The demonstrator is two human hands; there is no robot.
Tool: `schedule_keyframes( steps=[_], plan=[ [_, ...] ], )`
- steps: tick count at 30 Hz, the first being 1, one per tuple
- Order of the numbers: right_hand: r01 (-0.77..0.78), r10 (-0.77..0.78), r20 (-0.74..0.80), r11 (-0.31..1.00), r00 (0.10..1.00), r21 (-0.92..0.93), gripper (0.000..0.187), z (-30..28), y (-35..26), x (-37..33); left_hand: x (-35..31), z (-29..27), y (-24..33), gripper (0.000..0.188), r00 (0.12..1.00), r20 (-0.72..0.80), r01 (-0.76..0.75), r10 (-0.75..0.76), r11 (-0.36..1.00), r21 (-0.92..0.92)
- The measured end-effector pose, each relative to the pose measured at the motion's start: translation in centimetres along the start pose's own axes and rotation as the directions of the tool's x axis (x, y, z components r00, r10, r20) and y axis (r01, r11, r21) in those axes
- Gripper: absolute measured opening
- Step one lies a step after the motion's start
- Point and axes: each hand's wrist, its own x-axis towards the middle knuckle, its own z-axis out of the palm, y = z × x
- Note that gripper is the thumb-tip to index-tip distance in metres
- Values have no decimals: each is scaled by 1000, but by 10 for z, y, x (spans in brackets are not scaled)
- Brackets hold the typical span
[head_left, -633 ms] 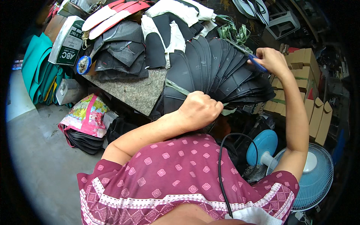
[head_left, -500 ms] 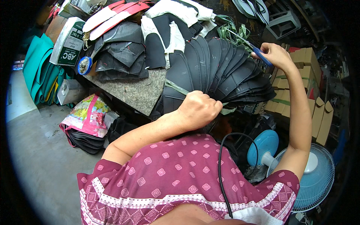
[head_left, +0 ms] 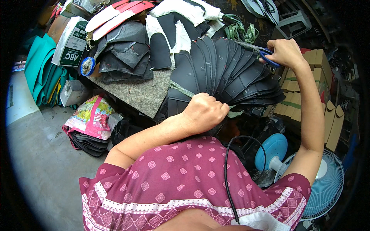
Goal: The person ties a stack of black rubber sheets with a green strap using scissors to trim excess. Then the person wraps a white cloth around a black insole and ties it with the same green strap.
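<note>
Head view looks down over the person's maroon patterned shirt (head_left: 185,181) at both bare arms reaching out to a cluttered workbench. Their left hand (head_left: 204,112) is closed in a tight fist around the bottom of a fanned bundle of dark leather pieces (head_left: 227,73), gripping it where the pieces gather together, and a pale green strap (head_left: 181,90) runs out from either side of that fist. The fan spreads upward and to the right from the fist, over the right edge of the grey stone worktop (head_left: 142,92). Their right hand (head_left: 283,52) is raised at the far upper edge of the fan, fingers curled shut through the blue handles of a pair of scissors (head_left: 259,50), whose blades point left along the tips of the outermost pieces; whether the blades are parted or closed I cannot tell from here. Behind the fan on the worktop lie more stacks of dark cut pieces (head_left: 123,57) and some white ones (head_left: 181,7). To the right stand cardboard boxes (head_left: 320,73), and low on the right a pale blue fan (head_left: 316,184) sits by the person's elbow. On the floor at left lies a colourful printed bag (head_left: 90,117), near teal rolled material (head_left: 42,73).
</note>
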Motion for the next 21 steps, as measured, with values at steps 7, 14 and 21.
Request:
schedule_keyframes(
  steps=[7, 14, 21],
  plan=[
    [54, -61, -86, 995, 994, -84, 49, -4, -11, 1, 0, 0, 0, 7, 1000, 0, 12, -12, 1000, -16],
    [52, -61, -127, 996, 990, -72, 36, -9, -6, 5, 1, -1, 0, 8, 1000, -6, 3, -3, 1000, -12],
    [121, -126, -74, 990, 989, -74, 42, -11, -11, 3, -1, 1, 1, 8, 1000, -15, 13, -14, 1000, -27]
  ],
)
